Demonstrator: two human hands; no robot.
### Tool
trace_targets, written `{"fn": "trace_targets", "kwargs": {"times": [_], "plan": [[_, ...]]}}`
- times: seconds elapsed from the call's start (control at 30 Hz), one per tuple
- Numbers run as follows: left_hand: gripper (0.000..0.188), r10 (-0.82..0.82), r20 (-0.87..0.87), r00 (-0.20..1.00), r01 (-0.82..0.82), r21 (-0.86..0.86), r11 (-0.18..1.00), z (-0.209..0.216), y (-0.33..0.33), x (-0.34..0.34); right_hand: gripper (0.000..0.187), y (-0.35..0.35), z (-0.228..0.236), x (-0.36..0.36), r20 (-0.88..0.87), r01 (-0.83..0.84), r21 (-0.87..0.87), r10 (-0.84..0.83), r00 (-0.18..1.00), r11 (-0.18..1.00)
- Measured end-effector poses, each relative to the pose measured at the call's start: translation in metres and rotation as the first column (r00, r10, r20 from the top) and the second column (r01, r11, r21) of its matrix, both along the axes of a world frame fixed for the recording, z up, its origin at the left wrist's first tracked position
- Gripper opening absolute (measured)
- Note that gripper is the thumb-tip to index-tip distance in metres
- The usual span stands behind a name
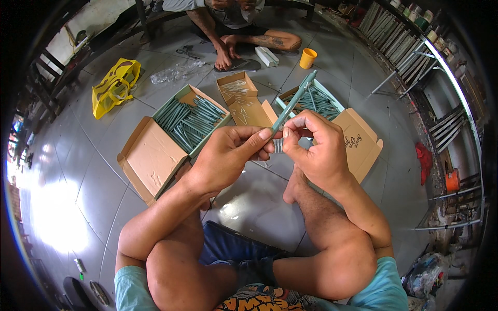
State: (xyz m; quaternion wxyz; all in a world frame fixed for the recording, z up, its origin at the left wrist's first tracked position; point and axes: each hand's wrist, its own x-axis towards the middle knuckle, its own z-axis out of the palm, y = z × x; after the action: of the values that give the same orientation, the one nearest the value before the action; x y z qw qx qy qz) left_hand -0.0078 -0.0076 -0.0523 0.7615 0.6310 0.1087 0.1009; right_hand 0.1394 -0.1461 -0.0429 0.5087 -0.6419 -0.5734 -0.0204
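Observation:
A teal pen (295,99) slants up and away in front of me, its lower end pinched between the thumb and fingers of my left hand (228,155). Close against that end, my right hand (319,147) is closed with thumb and forefinger together; what it pinches is too small to tell. Small silvery, ridged pieces (278,145) show between the two hands. Beyond my left hand an open box (208,143) holds many teal pens (189,116). Behind the raised pen, a second open box (340,103) holds more teal pens (317,103).
Between them lies a small cardboard box (254,115) with thin clear pieces. Farther off are a yellow bag (115,88), crumpled clear plastic (176,72), a white holder (266,57) and an orange cup (308,58). Another person (233,31) sits opposite. Metal racks (404,62) line the right.

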Motion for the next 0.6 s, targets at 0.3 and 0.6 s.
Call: {"fn": "trace_targets", "kwargs": {"times": [0.3, 0.6], "plan": [[0.036, 0.101, 0.05, 0.994, -0.102, 0.02, 0.995, -0.007, 0.001, 0.004, 0.02, 0.001, 0.009, -0.013, -0.626, -0.108, 0.014, 0.093, 0.774, 0.994], [0.034, 0.152, 0.082, 0.985, -0.16, 0.097, 0.982, 0.0, -0.003, 0.005, 0.019, 0.012, -0.006, -0.009, -0.78, -0.143, 0.068, 0.142, 0.609, 0.987]]}}
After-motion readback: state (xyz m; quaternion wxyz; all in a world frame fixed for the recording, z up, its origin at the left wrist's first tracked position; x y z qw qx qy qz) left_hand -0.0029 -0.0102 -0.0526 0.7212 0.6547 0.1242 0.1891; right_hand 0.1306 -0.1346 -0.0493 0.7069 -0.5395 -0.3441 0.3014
